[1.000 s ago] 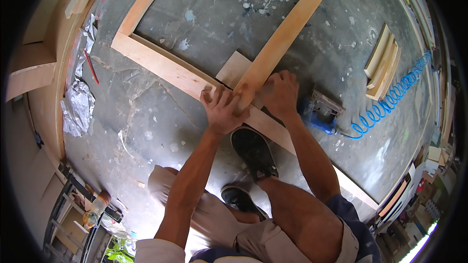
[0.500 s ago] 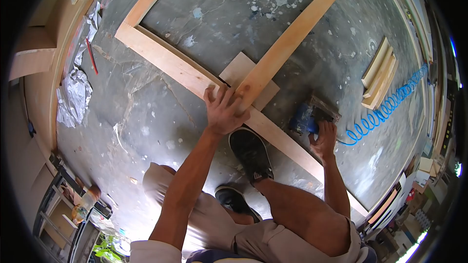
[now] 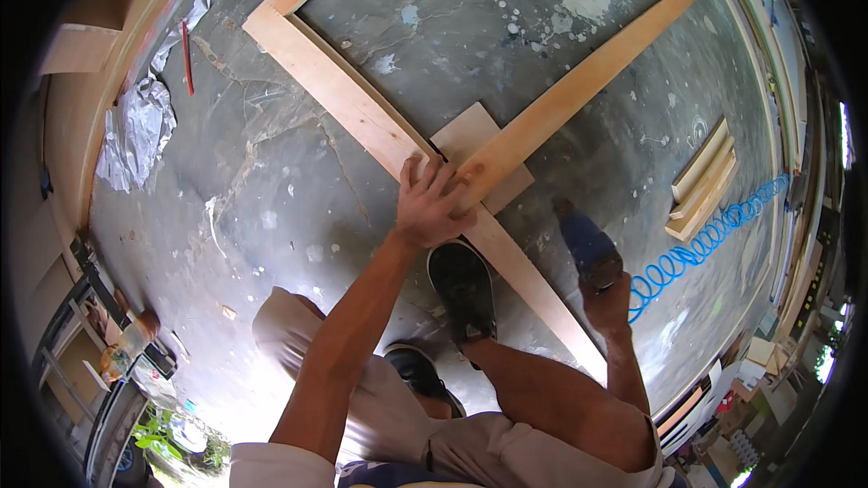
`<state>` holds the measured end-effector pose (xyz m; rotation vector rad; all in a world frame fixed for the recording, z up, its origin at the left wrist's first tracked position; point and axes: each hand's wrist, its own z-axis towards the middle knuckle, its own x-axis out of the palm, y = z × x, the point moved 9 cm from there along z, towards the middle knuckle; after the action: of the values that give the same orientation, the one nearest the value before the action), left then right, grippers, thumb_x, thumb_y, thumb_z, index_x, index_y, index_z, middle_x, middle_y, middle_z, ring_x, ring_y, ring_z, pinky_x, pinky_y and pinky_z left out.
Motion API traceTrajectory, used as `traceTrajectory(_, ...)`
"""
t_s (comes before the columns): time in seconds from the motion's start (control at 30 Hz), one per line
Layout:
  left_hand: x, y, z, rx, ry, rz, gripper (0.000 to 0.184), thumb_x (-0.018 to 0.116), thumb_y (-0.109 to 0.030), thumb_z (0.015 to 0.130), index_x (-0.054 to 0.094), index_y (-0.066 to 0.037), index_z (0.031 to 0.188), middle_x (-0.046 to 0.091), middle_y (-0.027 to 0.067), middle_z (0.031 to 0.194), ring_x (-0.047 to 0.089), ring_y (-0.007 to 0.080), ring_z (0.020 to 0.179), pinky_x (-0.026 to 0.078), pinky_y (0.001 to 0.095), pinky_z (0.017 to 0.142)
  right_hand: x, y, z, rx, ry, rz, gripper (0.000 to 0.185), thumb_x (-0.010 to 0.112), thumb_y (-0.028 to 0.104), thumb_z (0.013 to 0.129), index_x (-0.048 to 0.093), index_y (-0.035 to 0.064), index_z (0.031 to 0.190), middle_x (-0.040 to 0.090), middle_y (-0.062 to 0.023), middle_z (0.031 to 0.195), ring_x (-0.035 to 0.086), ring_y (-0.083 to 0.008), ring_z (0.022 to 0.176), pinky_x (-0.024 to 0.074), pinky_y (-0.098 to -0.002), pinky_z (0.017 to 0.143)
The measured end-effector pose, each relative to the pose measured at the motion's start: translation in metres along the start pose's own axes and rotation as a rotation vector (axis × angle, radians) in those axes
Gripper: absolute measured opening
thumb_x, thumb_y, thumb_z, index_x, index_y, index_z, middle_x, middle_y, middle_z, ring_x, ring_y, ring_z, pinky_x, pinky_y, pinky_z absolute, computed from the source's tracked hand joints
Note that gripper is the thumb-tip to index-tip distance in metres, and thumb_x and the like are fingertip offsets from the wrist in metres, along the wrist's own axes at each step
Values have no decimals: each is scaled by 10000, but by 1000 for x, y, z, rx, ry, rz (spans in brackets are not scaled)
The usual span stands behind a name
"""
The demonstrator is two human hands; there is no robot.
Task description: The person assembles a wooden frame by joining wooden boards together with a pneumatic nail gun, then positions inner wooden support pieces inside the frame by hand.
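1. Slat [image 3: 588, 86]: warm orange-tan, smooth-faced, marked by a dark knot close to the near end. Runs diagonally over the floor [image 3: 362, 244], from upper right to a joint near the centre.
2. Rail [image 3: 344, 108]: paler than the slat, faintly speckled. Slants from upper left to lower right, meeting the slat's near end.
3. Board [image 3: 467, 129]: flat, pale and four-sided. Lies beneath the slat, showing on both sides.
4. Left hand [image 3: 430, 208]: lies over the joint, fingers spread and bent, in contact with the wood. Unclear whether clenched or merely pressing.
5. Tool [image 3: 589, 244]: blue-bodied, dark-nosed, slightly blurred. Points to the upper left, right of the board and apart from it.
6. Right hand [image 3: 608, 303]: grasps the tool at its rear end.
7. Hose [image 3: 669, 269]: bright blue, coiled. Reaches from the right side to just beside the right hand; attachment hidden.
8. Offcuts [image 3: 705, 181]: pale, narrow, grouped beyond the hose.
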<state>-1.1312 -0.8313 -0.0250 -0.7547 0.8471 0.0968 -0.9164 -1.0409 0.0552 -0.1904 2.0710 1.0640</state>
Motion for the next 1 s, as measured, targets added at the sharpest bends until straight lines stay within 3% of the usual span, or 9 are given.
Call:
traceTrajectory(0.07, 0, -1, 0, -5, 5, -6, 442, 803, -303, 583, 692, -108, 963, 597, 114, 1157, 544, 352, 1173, 328, 612, 1026, 23, 25, 0, -24, 66, 82, 133, 745, 72, 767, 708, 29, 887, 702, -166, 751, 740, -308, 780, 526, -383, 636)
traceTrajectory(0.17, 3, 3, -2, -21, 27, -22, 436, 809, -304, 572, 690, -109, 943, 596, 118, 1161, 542, 355, 1174, 327, 612, 1022, 57, 34, 6, 27, 173, 98, 115, 739, 96, 773, 703, 23, 853, 688, -196, 742, 723, -343, 764, 510, -401, 617)
traceTrajectory(0.23, 1, 3, -2, -22, 25, -24, 438, 812, -307, 564, 690, -111, 937, 597, 119, 1165, 544, 353, 1175, 326, 613, 1021, 78, 35, 5, 49, 267, 83, 111, 679, 43, 794, 669, -11, 890, 687, -61, 778, 567, -96, 702, 487, -331, 635)
traceTrajectory(0.37, 0, 2, 1, -33, 57, -36, 446, 821, -306, 544, 691, -119, 927, 601, 117, 1179, 550, 347, 1178, 323, 618, 1022, 89, 44, 7, -16, 269, -21, 123, 678, 58, 777, 670, -11, 878, 660, -98, 704, 539, -102, 650, 469, -341, 601)
traceTrajectory(0.47, 0, 2, -1, -30, 42, -40, 469, 825, -297, 527, 690, -126, 942, 601, 113, 1189, 554, 347, 1179, 320, 623, 1023, 88, 53, 11, -1, 265, -18, 135, 681, 73, 756, 659, -17, 854, 625, -145, 655, 547, -117, 618, 463, -358, 579)
traceTrajectory(0.73, -1, 1, 2, -26, 42, -17, 456, 830, -334, 567, 666, -125, 939, 592, 117, 1162, 551, 353, 1169, 325, 616, 1035, 87, 64, 11, -64, 211, -70, 178, 705, 113, 748, 635, -44, 791, 620, -222, 644, 677, -346, 621, 473, -409, 562)
traceTrajectory(0.87, -1, 2, 1, -38, 30, -52, 454, 807, -251, 519, 665, -129, 933, 601, 105, 1220, 554, 345, 1176, 323, 626, 1015, 87, 63, 10, -60, 216, -75, 186, 713, 123, 748, 637, -43, 784, 619, -231, 648, 683, -364, 633, 470, -411, 555)
traceTrajectory(0.9, -1, 2, 1, -38, 31, -53, 454, 807, -251, 519, 665, -129, 933, 601, 105, 1220, 554, 345, 1176, 323, 626, 1015, 89, 63, 8, -21, 274, -99, 287, 722, 130, 767, 617, -10, 994, 652, -248, 762, 664, -428, 752, 492, -459, 638)
traceTrajectory(1.0, -1, 1, 1, -34, 44, -37, 457, 807, -255, 521, 665, -129, 937, 598, 103, 1225, 550, 343, 1175, 323, 627, 1013, 94, 61, 7, 10, 345, -130, 476, 731, 135, 785, 584, 28, 1225, 686, -262, 881, 645, -490, 873, 515, -509, 723)
